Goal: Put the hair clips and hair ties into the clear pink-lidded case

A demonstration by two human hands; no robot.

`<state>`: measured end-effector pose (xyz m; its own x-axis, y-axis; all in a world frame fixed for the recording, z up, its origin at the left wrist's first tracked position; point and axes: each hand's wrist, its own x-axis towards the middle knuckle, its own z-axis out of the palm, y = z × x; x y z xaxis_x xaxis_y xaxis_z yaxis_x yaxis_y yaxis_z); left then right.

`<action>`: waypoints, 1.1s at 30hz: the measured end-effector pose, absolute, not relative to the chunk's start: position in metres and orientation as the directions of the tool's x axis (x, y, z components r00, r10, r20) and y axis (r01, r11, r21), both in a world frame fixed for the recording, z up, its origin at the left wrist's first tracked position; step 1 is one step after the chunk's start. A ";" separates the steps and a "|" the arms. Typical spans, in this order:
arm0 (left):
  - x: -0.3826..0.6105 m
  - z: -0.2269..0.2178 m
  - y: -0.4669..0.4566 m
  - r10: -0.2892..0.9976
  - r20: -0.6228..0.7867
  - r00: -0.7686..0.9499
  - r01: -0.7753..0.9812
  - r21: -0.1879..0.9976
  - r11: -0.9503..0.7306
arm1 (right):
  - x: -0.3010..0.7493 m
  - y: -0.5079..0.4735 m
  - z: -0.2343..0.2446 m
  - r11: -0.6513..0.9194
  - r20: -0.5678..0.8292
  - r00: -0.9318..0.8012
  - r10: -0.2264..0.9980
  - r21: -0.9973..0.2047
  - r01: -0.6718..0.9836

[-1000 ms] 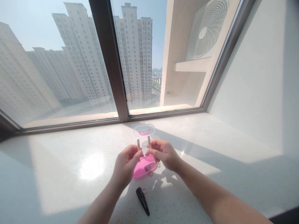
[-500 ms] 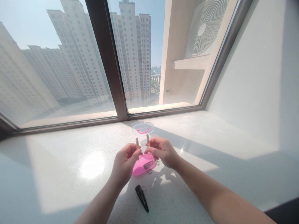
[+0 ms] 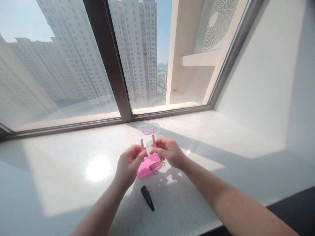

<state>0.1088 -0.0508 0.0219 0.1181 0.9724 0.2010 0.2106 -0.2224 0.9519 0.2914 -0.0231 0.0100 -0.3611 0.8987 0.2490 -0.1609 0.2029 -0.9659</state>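
My left hand (image 3: 130,162) pinches a slim gold-coloured hair clip (image 3: 142,144), held upright. A similar gold-coloured hair clip (image 3: 154,141) stands upright between the fingers of my right hand (image 3: 169,152). The two clips are side by side with a small gap, above a pink oval piece (image 3: 144,169) lying on the sill. On that pink piece rests a dark snap hair clip (image 3: 153,166), partly covered by my right hand's shadow. Close to its right edge are small rings or hair ties (image 3: 156,172). Nearer to me lies a black snap hair clip (image 3: 147,198) beside a small pinkish ring (image 3: 149,188).
Behind my hands sits a clear oval container (image 3: 140,130) with a pink curved handle (image 3: 148,132), partly hidden. The pale speckled sill (image 3: 66,141) meets a brown window frame (image 3: 125,114) at the back and a white wall (image 3: 256,98) on the right.
The whole view has shifted, so everything appears a little higher and slightly left. Both hands keep the same grip on the gold-coloured clips, and nothing has been let go.
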 end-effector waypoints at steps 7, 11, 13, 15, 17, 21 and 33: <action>0.110 0.022 -0.050 0.970 0.211 0.118 0.214 0.949 -0.232 | 0.291 -0.024 0.011 0.205 0.248 -0.360 0.899 -0.967 -0.154; 0.110 0.022 -0.050 0.970 0.216 0.114 0.211 0.949 -0.236 | 0.290 -0.024 0.012 0.202 0.244 -0.355 0.902 -0.967 -0.153; 0.110 0.022 -0.050 0.971 0.211 0.112 0.217 0.948 -0.231 | 0.290 -0.024 0.012 0.202 0.243 -0.356 0.902 -0.968 -0.149; 0.110 0.023 -0.051 0.972 0.206 0.109 0.225 0.948 -0.226 | 0.290 -0.024 0.011 0.202 0.242 -0.362 0.900 -0.968 -0.145; 0.110 0.023 -0.051 0.973 0.204 0.107 0.225 0.948 -0.224 | 0.290 -0.025 0.010 0.207 0.246 -0.375 0.894 -0.968 -0.142; 0.110 0.021 -0.050 0.972 0.206 0.111 0.208 0.952 -0.225 | 0.291 -0.025 0.010 0.209 0.246 -0.384 0.890 -0.968 -0.136; 0.109 0.016 -0.048 0.970 0.218 0.107 0.178 0.956 -0.234 | 0.290 -0.025 0.007 0.192 0.233 -0.397 0.888 -0.971 -0.140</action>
